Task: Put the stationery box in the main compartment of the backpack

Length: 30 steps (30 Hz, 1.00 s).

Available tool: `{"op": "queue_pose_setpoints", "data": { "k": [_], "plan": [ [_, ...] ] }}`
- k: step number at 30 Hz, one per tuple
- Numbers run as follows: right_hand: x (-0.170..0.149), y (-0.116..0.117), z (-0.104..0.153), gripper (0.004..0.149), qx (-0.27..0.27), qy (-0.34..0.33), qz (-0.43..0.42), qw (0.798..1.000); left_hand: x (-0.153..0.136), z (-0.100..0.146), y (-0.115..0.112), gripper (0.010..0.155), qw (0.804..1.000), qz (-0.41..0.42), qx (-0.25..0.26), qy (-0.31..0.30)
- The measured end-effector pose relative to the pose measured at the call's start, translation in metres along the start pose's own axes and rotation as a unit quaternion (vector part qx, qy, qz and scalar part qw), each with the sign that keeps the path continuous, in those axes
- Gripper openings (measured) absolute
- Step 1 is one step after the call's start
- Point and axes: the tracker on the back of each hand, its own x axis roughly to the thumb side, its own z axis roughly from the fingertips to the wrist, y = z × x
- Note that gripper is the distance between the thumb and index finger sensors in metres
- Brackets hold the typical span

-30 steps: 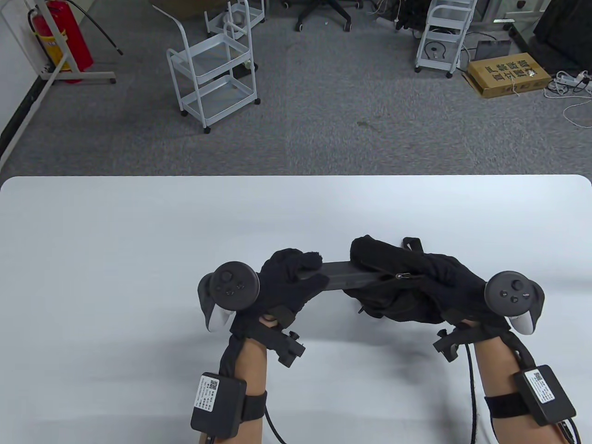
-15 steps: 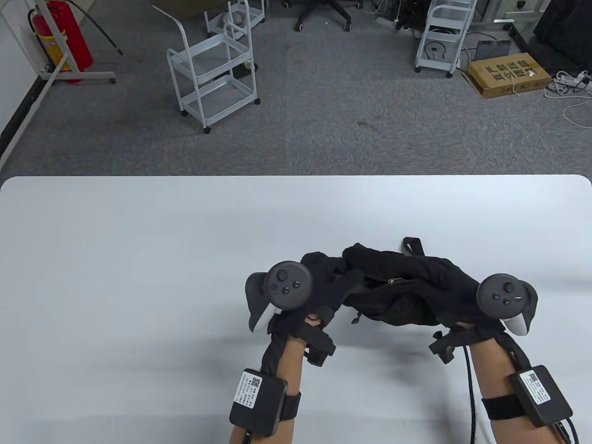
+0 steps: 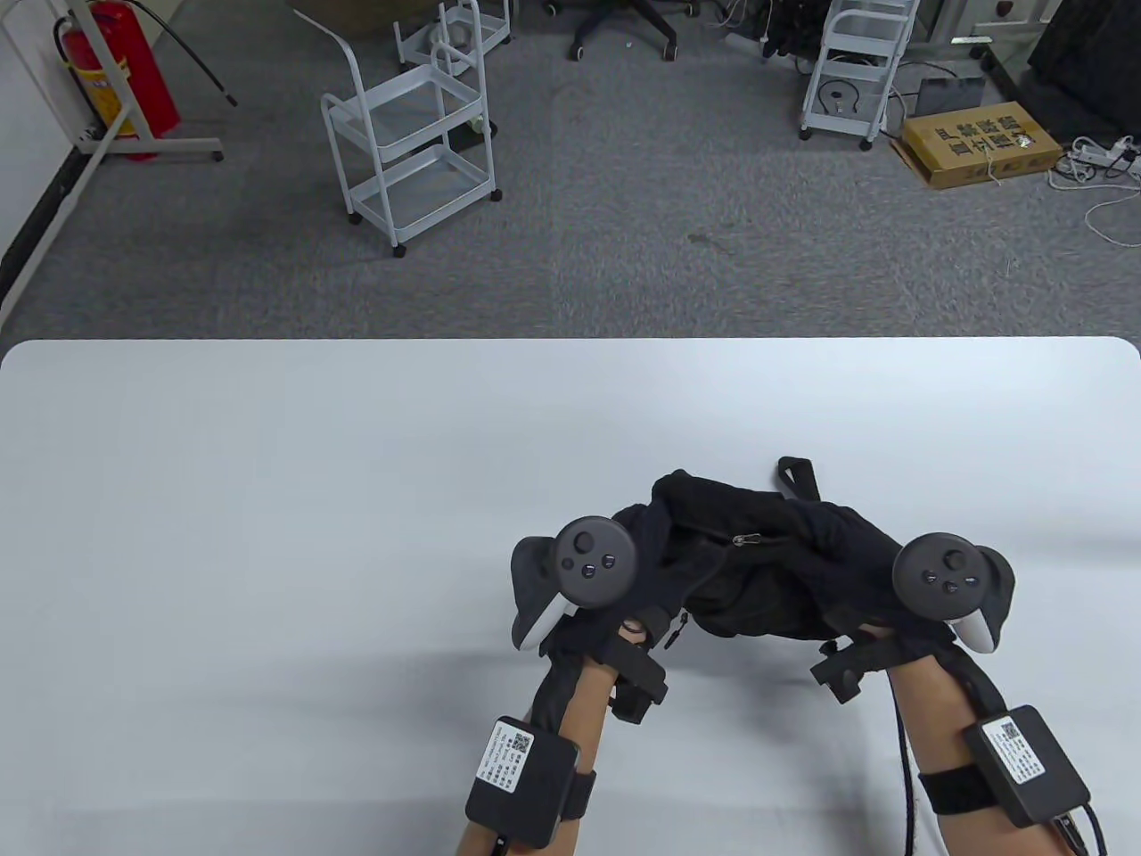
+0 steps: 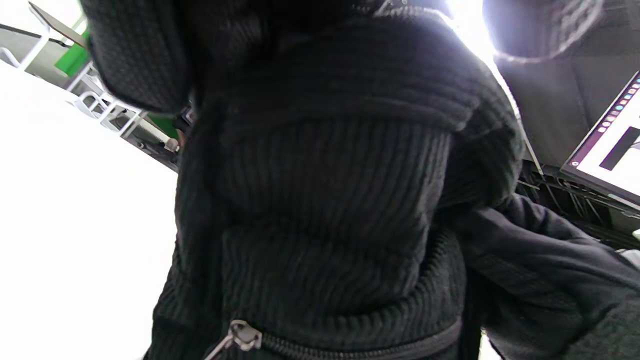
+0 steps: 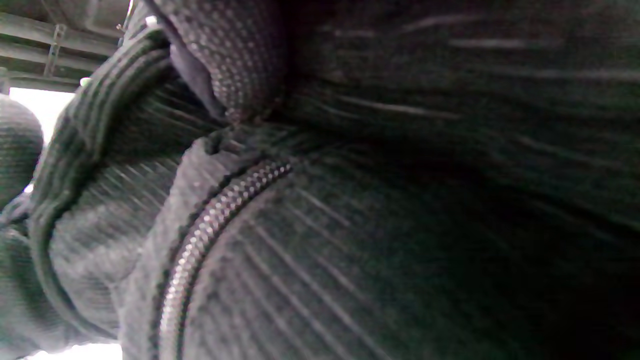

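Observation:
A black corduroy backpack lies on the white table, near its front edge, right of centre. The stationery box is not visible in any view. My left hand is at the backpack's left end, its fingers hidden in the dark fabric there. My right hand grips the fabric on the backpack's right side. A metal zipper pull lies on top between my hands. The left wrist view is filled by the backpack with a zipper pull. The right wrist view shows the backpack's fabric and zipper teeth close up.
A strap loop sticks out behind the backpack. Beyond the table's far edge are grey carpet, white trolleys, a cardboard box and a red fire extinguisher.
A second ago my left hand held a flat dark box half out of the backpack's left end. The hand moved right and the box went out of sight inside. My right hand shifted slightly left.

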Motion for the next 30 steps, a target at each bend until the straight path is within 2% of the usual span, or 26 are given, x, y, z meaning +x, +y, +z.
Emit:
{"op": "queue_pose_setpoints", "data": {
  "k": [2, 5, 6, 12, 15, 18, 19, 22, 23, 26, 30],
  "plan": [
    [-0.001, -0.001, 0.000, 0.050, -0.003, 0.005, -0.011, 1.000, 0.001, 0.001, 0.001, 0.092, 0.999, 0.029, -0.003, -0.021],
    [-0.001, 0.001, 0.000, 0.050, 0.002, 0.009, -0.019, 1.000, 0.004, -0.001, -0.010, 0.091, 0.995, 0.022, -0.090, -0.036],
    [-0.002, 0.001, 0.000, 0.050, 0.002, 0.009, -0.018, 1.000, 0.004, -0.002, -0.012, 0.088, 0.994, 0.019, -0.098, -0.038],
    [0.001, -0.003, 0.001, 0.051, -0.003, 0.008, -0.027, 1.000, 0.000, 0.002, 0.004, 0.080, 0.999, 0.019, -0.042, -0.021],
    [0.003, -0.005, 0.001, 0.050, -0.004, 0.008, -0.040, 0.999, -0.002, 0.008, 0.021, 0.077, 1.000, 0.003, 0.007, -0.002],
    [0.005, -0.005, 0.001, 0.051, -0.006, 0.008, -0.040, 0.999, 0.000, 0.017, 0.034, 0.071, 0.997, -0.004, 0.079, 0.009],
    [0.006, -0.005, 0.001, 0.051, -0.005, 0.007, -0.038, 0.999, 0.002, 0.019, 0.035, 0.070, 0.995, -0.008, 0.099, 0.004],
    [0.012, -0.001, 0.002, 0.051, -0.002, 0.003, -0.023, 1.000, 0.016, 0.020, 0.029, 0.060, 0.986, -0.022, 0.144, -0.080],
    [0.013, 0.000, 0.002, 0.051, -0.001, 0.003, -0.020, 1.000, 0.020, 0.020, 0.026, 0.057, 0.985, -0.031, 0.144, -0.091],
    [0.020, 0.003, 0.003, 0.051, 0.006, -0.004, -0.012, 1.000, 0.039, 0.017, 0.013, 0.054, 0.980, -0.108, 0.099, -0.138],
    [0.027, 0.006, 0.004, 0.051, 0.013, -0.013, -0.011, 1.000, 0.049, 0.016, -0.001, 0.057, 0.969, -0.163, 0.087, -0.161]
  ]
}}
